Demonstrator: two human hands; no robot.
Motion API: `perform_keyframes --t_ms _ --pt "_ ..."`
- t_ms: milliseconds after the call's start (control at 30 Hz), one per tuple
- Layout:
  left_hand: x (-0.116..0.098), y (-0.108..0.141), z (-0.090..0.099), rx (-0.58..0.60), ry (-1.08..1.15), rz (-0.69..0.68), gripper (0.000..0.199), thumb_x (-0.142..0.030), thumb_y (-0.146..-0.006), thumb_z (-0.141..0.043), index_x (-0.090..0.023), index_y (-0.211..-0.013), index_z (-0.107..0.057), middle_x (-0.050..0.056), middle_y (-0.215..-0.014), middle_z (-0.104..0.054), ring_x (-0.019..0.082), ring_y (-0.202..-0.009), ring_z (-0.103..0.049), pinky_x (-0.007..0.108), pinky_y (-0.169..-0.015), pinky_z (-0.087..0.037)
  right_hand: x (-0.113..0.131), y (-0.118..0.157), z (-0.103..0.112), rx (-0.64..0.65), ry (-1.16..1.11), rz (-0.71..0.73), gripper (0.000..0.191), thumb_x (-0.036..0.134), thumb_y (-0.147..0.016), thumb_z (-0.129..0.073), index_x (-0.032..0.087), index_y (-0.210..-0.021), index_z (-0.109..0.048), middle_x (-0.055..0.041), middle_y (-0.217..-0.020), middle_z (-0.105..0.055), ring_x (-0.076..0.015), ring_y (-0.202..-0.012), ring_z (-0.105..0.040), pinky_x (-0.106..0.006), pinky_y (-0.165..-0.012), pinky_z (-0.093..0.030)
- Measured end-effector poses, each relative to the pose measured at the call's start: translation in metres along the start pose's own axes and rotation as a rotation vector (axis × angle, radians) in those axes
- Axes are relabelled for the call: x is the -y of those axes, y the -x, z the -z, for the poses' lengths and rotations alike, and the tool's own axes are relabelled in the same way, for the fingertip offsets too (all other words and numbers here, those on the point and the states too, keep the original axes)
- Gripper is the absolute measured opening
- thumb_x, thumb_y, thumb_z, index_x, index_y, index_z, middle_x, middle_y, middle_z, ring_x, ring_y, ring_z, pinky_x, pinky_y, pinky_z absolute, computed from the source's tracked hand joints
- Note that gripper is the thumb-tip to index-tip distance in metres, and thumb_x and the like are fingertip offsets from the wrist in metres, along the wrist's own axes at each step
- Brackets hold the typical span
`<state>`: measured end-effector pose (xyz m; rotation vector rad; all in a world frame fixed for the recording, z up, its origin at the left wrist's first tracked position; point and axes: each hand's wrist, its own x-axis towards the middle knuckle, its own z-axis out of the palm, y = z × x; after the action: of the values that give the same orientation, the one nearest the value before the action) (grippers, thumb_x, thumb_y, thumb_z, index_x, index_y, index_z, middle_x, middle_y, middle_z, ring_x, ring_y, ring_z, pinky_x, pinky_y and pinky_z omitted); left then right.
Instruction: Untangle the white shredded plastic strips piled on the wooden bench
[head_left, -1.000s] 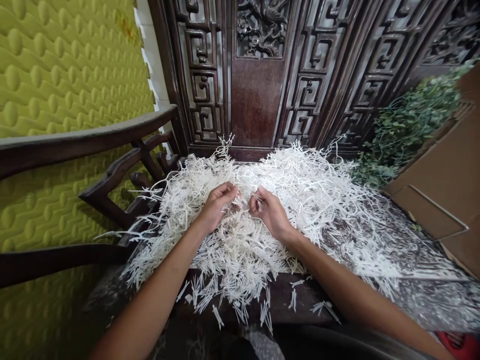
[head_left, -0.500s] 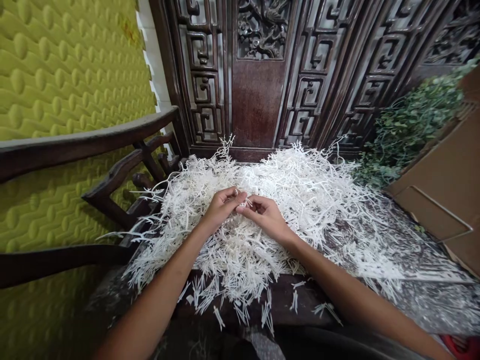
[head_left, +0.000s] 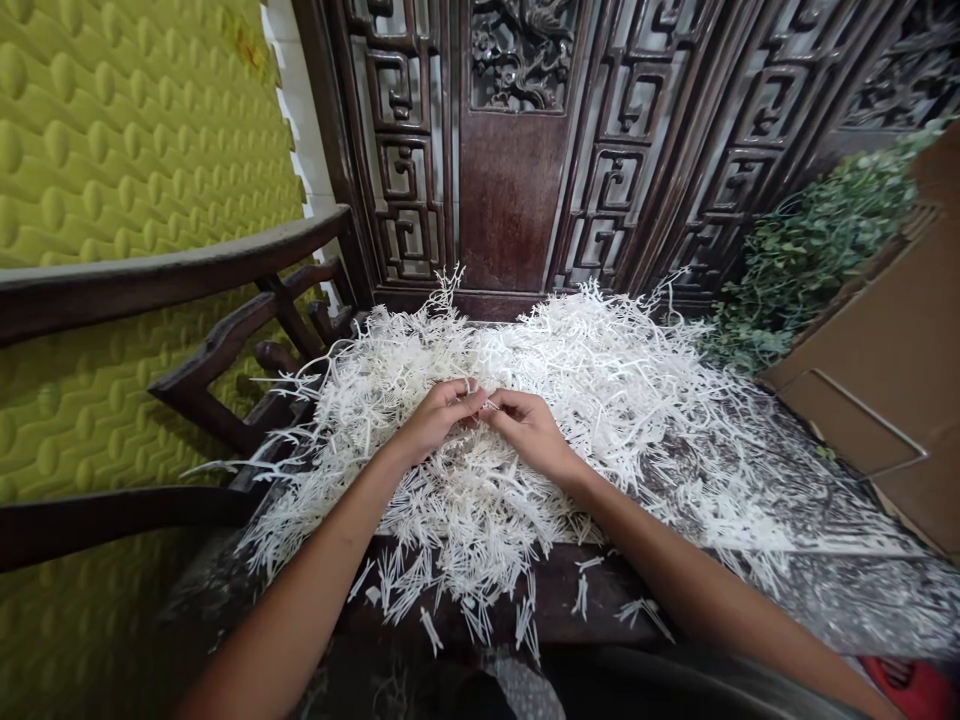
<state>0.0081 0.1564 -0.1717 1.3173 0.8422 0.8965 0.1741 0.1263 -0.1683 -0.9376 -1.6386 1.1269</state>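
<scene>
We pinch a white sprig (head_left: 490,405) in left hand (head_left: 441,418) and right hand (head_left: 529,432); probably light, springy, best gripped near one end.

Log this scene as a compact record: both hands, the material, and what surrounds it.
Left hand: fingertips closed at a small white piece, mostly hidden
Right hand: fingertips at the same piece, close to the left's
Material: white branching sprigs, heaped beneath and around both hands
Near edge: scattered loose bits on dark wood
Left side: wooden armrest, yellow patterned panel
Right side: cardboard, green foliage
Behind: carved wooden panels
</scene>
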Motion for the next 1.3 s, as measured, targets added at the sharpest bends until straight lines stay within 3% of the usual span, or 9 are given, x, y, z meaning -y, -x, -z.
perform_keyframes --t_ms 167,433,600,767,1033,1300 --pt "0.000 0.000 -0.002 0.061 0.033 -0.001 0.029 -0.044 -0.079 -0.067 -0.016 -0.084 -0.062 0.001 -0.078 -0.058 0.012 -0.069 -0.053 0.026 -0.067 -0.042 -0.001 0.000 0.003 -0.004 -0.053 -0.038 0.022 0.028 -0.087 -0.052 0.019 -0.070 -0.062 0.0027 -0.062 -0.048 -0.0108 -0.056 -0.039 -0.025 -0.052 -0.030" --pt "-0.005 0.002 -0.006 0.014 0.011 -0.013 0.025 -0.042 -0.082 -0.064 -0.018 -0.080 -0.062 0.000 -0.078 -0.056 0.012 -0.070 -0.051 0.027 -0.071 -0.041 -0.005 -0.001 0.005 -0.007 -0.131 -0.071 0.020 0.031 -0.087 -0.054 0.020 -0.072 -0.062 0.0014 -0.069 -0.053 -0.0120 -0.060 -0.042 -0.026 -0.057 -0.034" --pt "-0.003 0.000 -0.005 -0.025 -0.063 -0.073 0.021 -0.039 -0.082 -0.064 -0.019 -0.078 -0.061 0.000 -0.079 -0.055 0.012 -0.073 -0.050 0.026 -0.072 -0.041 0.004 0.002 0.004 0.034 -0.057 -0.050 0.023 0.042 -0.086 -0.061 0.020 -0.078 -0.063 0.0008 -0.069 -0.053 -0.0113 -0.058 -0.041 -0.027 -0.055 -0.033" --pt "0.001 -0.002 -0.004 -0.030 0.014 -0.054 0.025 -0.043 -0.080 -0.066 -0.018 -0.081 -0.061 -0.001 -0.079 -0.057 0.012 -0.076 -0.053 0.025 -0.073 -0.042 0.003 0.001 0.005 0.044 -0.039 -0.035 0.033 0.052 -0.085 -0.060 0.020 -0.075 -0.063 0.0006 -0.066 -0.053 -0.0123 -0.059 -0.043 -0.028 -0.056 -0.034" --pt "0.004 -0.002 -0.005 0.014 0.125 -0.014 0.027 -0.042 -0.077 -0.070 -0.016 -0.075 -0.064 0.000 -0.074 -0.060 0.013 -0.071 -0.055 0.026 -0.070 -0.043 -0.002 0.000 0.007 0.021 -0.094 -0.025 0.034 0.043 -0.088 -0.058 0.020 -0.063 -0.059 0.0028 -0.060 -0.048 -0.0112 -0.056 -0.040 -0.028 -0.055 -0.031" --pt "0.005 -0.001 -0.013 -0.038 0.209 0.001 0.027 -0.041 -0.076 -0.072 -0.015 -0.076 -0.062 0.000 -0.074 -0.058 0.011 -0.067 -0.054 0.024 -0.065 -0.043 -0.001 0.001 0.005 -0.025 -0.072 -0.054 0.034 0.041 -0.091 -0.052 0.019 -0.065 -0.054 0.0019 -0.063 -0.048 -0.0124 -0.059 -0.042 -0.027 -0.057 -0.034"
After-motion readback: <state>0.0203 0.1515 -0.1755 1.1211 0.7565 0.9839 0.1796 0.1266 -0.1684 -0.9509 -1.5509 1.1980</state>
